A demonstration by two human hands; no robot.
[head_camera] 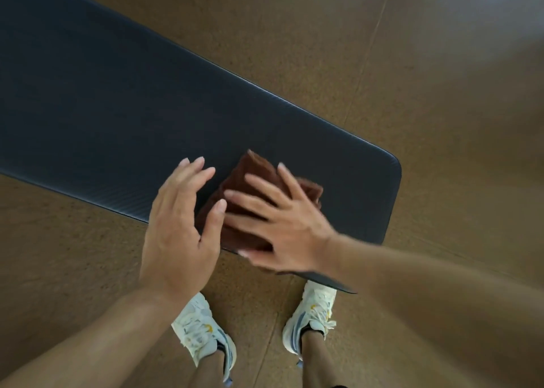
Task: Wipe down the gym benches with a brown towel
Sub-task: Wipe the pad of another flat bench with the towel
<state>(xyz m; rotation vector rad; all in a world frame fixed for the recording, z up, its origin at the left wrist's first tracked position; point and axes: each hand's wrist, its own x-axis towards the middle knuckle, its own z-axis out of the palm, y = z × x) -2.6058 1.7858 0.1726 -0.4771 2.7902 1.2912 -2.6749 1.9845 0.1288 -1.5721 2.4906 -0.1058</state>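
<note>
A folded brown towel (pixel 250 193) lies on the dark padded bench (pixel 117 108), close to the bench's rounded end and hard against its near long edge, the one facing the person's feet. The right hand (pixel 279 225) lies flat on top of the towel with the fingers spread wide and pointing along the bench away from that end; it presses down rather than grasps, nothing curled around the cloth, and its thumb reaches down to the near edge. The towel shows beyond the fingertips and on either side of the palm (its far corner sticks out past the index finger).

The left hand (pixel 179 225) is just beside the towel on the side away from the bench's end, open, fingers straight and loosely together over the bench's near edge. Its thumb touches or nearly touches the towel's side; whether the palm rests on the padding cannot be told. It holds nothing.

Below the bench stand two pale sneakers (pixel 206 334) on a brown speckled floor (pixel 412 64).
</note>
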